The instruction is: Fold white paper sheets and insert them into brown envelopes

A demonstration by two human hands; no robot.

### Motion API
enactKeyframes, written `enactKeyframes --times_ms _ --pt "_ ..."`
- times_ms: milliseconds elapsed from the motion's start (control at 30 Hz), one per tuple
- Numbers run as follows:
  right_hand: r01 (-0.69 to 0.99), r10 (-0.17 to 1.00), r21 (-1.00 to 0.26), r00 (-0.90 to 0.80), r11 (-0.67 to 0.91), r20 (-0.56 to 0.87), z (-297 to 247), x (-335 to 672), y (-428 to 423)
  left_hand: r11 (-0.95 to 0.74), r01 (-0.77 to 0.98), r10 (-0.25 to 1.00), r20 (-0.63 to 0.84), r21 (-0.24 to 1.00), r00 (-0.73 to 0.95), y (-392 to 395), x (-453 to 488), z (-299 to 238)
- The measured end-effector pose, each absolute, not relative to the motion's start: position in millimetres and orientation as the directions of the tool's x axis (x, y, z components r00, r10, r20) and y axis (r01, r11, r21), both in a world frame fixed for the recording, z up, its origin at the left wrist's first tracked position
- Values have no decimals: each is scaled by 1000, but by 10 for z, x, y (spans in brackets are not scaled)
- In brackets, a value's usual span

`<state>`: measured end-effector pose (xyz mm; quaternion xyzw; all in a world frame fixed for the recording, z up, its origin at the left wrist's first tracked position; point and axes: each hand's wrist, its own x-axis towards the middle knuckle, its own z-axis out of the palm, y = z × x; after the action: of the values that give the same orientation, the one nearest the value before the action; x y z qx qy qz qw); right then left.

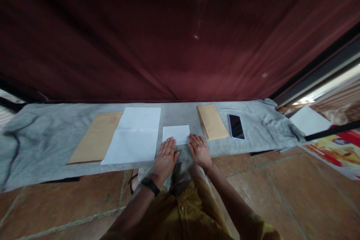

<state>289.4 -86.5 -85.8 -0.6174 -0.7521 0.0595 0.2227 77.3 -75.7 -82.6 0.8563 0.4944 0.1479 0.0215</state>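
Grey rumpled cloth supports the small white rectangular paper; left hand and right hand, flat, gripping nothing, lie at its near corners. Uneven pressure could skew it.

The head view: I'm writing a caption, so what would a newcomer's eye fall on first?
Probably the dark red backdrop, filling roughly the top half. Then the large white sheet, bright on the grey cloth left of centre, and the small white paper near the middle, with the left hand and right hand flat at its near corners.
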Motion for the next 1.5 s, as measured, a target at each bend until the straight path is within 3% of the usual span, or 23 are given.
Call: enactKeyframes --times_ms 233,567,1267,1367,1500 --pt "880 946 -366 -231 303 230 -826 2726 -633 -519 839 849 209 161 485 -768 789 -773" --pt "928 971 -344 -63 142 232 -897 2695 -404 -371 912 917 224 174 330 -776 861 -787" --pt "945 970 -305 -44 119 241 -901 2662 -435 -224 963 969 140 150 204 38 1015 -789" --pt "936 965 -334 -20 111 263 -936 2675 -427 -271 949 956 159 160 246 -53 1042 -736" --pt "898 954 -434 66 72 294 -981 2716 -419 -488 846 873 144 216 466 -368 1094 -733"
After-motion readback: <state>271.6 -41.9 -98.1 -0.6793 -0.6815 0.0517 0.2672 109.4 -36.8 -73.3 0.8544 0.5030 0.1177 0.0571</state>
